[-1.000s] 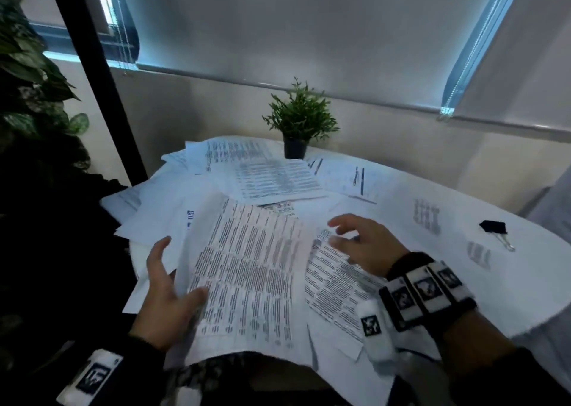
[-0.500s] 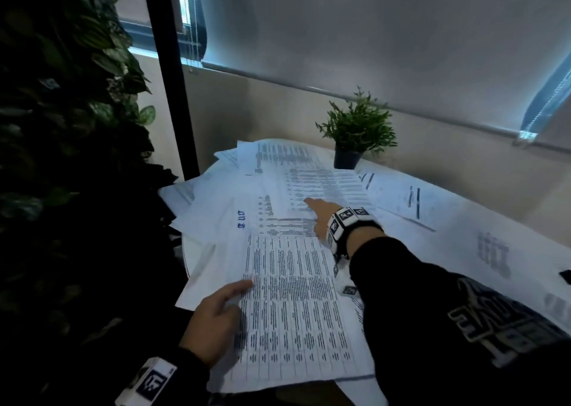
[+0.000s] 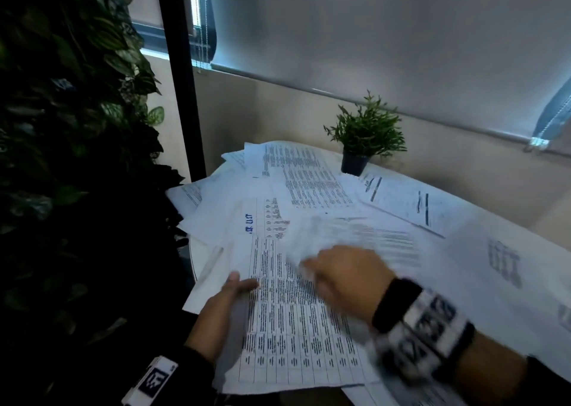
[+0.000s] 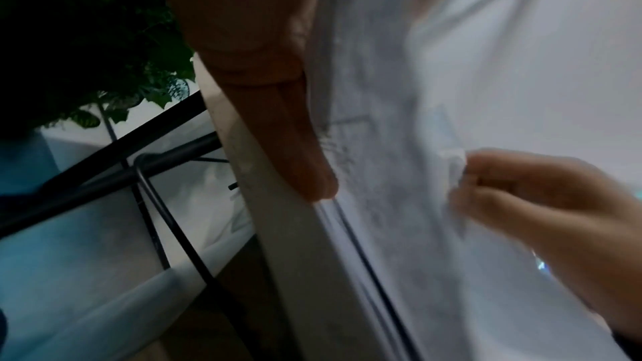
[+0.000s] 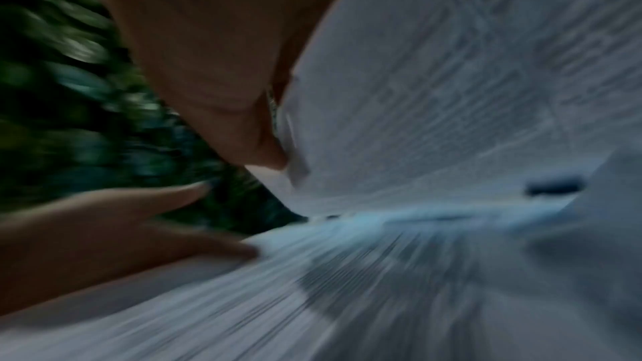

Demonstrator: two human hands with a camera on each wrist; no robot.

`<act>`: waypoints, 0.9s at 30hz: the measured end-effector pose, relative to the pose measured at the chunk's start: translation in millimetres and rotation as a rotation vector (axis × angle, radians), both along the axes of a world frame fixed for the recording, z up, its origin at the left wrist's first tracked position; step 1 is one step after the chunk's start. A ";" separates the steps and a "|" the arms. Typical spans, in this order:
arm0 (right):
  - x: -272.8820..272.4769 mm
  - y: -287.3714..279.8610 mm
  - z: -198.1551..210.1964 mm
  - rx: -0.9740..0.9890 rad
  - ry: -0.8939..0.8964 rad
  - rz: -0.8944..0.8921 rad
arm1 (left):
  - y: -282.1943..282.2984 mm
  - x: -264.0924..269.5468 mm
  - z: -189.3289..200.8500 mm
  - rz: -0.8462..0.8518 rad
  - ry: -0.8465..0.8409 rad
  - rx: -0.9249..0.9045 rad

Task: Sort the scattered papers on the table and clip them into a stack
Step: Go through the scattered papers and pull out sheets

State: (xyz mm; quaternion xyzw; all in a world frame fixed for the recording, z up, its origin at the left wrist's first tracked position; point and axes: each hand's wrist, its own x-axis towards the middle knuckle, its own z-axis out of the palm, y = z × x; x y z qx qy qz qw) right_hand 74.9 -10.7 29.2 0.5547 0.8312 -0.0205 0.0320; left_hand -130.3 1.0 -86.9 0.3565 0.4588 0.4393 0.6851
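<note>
Printed white papers lie scattered and overlapping across a white table. Close to me, my left hand holds the left edge of a table-printed sheet, thumb on top; its other fingers are hidden under the paper. My right hand pinches the corner of another sheet, which is lifted and blurred by motion just above the held one. In the right wrist view the thumb presses on that sheet. In the left wrist view the right hand grips the sheet corner.
A small potted plant stands at the table's back edge, touching some papers. A black post and dense dark foliage close off the left side. A wall with a lowered blind lies behind. More sheets cover the right.
My right hand has drawn back from the far papers toward me, bringing a sheet with it. My left hand stays on the near sheet's left edge.
</note>
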 end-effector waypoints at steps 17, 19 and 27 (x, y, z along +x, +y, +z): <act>31.8 195.3 -62.6 -0.297 -0.331 -0.290 | -2.2 1.7 -18.2 0.032 0.036 0.038; 30.4 186.8 -57.7 -0.198 -0.348 -0.306 | 1.6 -0.9 -23.4 0.029 0.085 0.046; 57.9 124.5 18.9 0.377 0.296 -0.158 | 5.9 -4.4 -16.5 -0.024 0.165 0.203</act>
